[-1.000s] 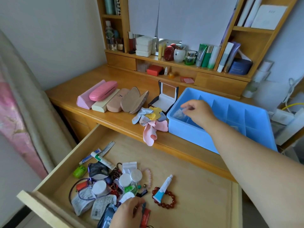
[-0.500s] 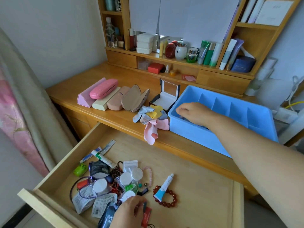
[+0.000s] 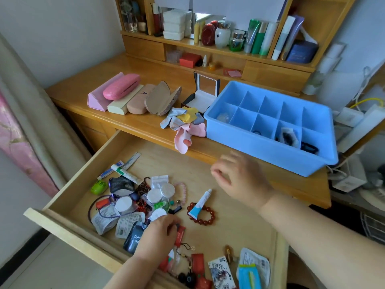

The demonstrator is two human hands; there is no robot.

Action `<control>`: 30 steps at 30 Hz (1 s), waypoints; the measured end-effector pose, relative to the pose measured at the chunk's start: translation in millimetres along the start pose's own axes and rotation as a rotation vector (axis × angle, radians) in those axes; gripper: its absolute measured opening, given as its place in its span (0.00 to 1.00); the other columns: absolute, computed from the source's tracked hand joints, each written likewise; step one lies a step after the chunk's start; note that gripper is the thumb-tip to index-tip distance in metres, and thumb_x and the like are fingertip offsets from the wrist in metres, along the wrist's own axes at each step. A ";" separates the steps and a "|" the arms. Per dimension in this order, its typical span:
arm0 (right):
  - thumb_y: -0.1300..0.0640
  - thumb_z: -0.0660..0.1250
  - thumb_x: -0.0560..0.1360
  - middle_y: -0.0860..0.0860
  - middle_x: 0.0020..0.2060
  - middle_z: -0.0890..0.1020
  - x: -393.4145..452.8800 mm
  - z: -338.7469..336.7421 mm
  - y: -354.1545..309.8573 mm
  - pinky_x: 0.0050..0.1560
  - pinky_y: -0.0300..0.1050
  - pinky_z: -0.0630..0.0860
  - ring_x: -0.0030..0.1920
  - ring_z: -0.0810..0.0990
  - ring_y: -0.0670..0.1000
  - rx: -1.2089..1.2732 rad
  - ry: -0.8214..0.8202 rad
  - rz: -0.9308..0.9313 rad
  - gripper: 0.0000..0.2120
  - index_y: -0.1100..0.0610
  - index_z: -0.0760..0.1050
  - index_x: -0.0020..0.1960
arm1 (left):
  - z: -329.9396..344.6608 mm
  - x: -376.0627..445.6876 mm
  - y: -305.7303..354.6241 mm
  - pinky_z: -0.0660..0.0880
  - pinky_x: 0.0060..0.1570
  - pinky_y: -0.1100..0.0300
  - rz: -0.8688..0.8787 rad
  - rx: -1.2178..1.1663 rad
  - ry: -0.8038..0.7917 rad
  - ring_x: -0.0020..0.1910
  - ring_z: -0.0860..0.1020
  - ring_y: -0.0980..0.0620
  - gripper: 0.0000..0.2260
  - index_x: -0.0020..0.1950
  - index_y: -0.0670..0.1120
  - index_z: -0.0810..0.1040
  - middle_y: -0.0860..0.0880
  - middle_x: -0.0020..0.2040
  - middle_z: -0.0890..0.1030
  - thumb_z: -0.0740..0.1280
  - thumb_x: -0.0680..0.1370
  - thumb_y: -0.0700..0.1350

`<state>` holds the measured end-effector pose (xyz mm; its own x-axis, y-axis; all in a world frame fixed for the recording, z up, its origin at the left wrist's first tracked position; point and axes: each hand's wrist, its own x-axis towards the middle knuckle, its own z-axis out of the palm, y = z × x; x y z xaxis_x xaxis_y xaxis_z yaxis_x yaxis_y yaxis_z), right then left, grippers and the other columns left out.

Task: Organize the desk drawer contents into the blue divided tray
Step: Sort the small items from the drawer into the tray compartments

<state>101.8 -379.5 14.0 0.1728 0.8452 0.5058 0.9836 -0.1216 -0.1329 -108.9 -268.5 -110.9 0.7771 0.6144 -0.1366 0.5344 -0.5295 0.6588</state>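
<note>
Blue tray sits on desk; right hand hovers, grip loose, empty; left hand's grip unclear.

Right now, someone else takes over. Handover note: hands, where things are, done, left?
Right hand: blurred, above the open drawer, seems to hold nothing.
Left hand: down in the clutter by a red tag; grip unclear.
Blue tray on the desk: a clear item in the near-left cell, dark items in three near-right cells.
Left: most of it, including bead bracelet, blue-capped tube, round white containers.
</note>
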 end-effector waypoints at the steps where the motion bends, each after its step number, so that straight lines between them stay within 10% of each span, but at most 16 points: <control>1: 0.56 0.65 0.73 0.47 0.35 0.79 -23.2 10.5 -10.6 0.35 0.42 0.69 0.36 0.76 0.50 0.063 -0.199 0.125 0.05 0.53 0.78 0.39 | 0.6 -0.1 -0.6 0.72 0.49 0.67 0.004 0.007 -0.012 0.49 0.77 0.59 0.12 0.55 0.50 0.80 0.56 0.51 0.81 0.62 0.76 0.38; 6: 0.43 0.64 0.74 0.47 0.47 0.81 -122.0 60.4 -32.0 0.40 0.42 0.68 0.48 0.79 0.51 0.069 -0.916 0.667 0.12 0.50 0.76 0.49 | 3.2 -0.1 0.4 0.73 0.51 0.64 0.011 0.050 -0.041 0.51 0.77 0.58 0.12 0.55 0.51 0.80 0.57 0.52 0.80 0.61 0.77 0.40; 10: 0.43 0.66 0.72 0.44 0.36 0.75 -144.2 79.1 -51.0 0.34 0.41 0.67 0.38 0.75 0.48 0.146 -0.895 0.825 0.11 0.49 0.69 0.40 | 5.4 -1.4 -0.8 0.72 0.48 0.66 0.021 0.074 -0.032 0.49 0.76 0.59 0.12 0.55 0.51 0.79 0.57 0.51 0.80 0.61 0.77 0.40; 14: 0.65 0.67 0.71 0.47 0.36 0.77 -140.0 79.9 -47.6 0.37 0.40 0.74 0.35 0.76 0.47 0.512 -0.800 1.052 0.13 0.48 0.70 0.37 | 7.8 -1.1 -2.7 0.72 0.48 0.66 0.042 0.101 -0.042 0.49 0.75 0.59 0.11 0.55 0.52 0.79 0.58 0.51 0.79 0.61 0.77 0.41; 20: 0.66 0.64 0.72 0.46 0.41 0.79 -147.3 66.6 -32.8 0.33 0.26 0.67 0.40 0.76 0.45 0.458 -0.777 0.987 0.12 0.51 0.79 0.49 | 11.1 1.8 -5.6 0.71 0.45 0.66 0.059 0.115 -0.043 0.47 0.75 0.59 0.11 0.54 0.52 0.79 0.57 0.49 0.79 0.61 0.77 0.40; 30: 0.50 0.73 0.69 0.51 0.40 0.76 -127.8 66.0 -61.0 0.35 0.42 0.69 0.39 0.75 0.54 -0.054 -1.265 0.521 0.14 0.57 0.77 0.48 | 12.6 0.9 -6.6 0.68 0.43 0.68 0.075 0.137 -0.051 0.46 0.74 0.59 0.11 0.55 0.50 0.79 0.56 0.50 0.79 0.61 0.77 0.40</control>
<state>16.4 -445.8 -98.8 0.3850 0.5865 -0.7126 0.8253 -0.5644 -0.0186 -107.6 -271.8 -124.8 0.8306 0.5413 -0.1308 0.5119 -0.6498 0.5618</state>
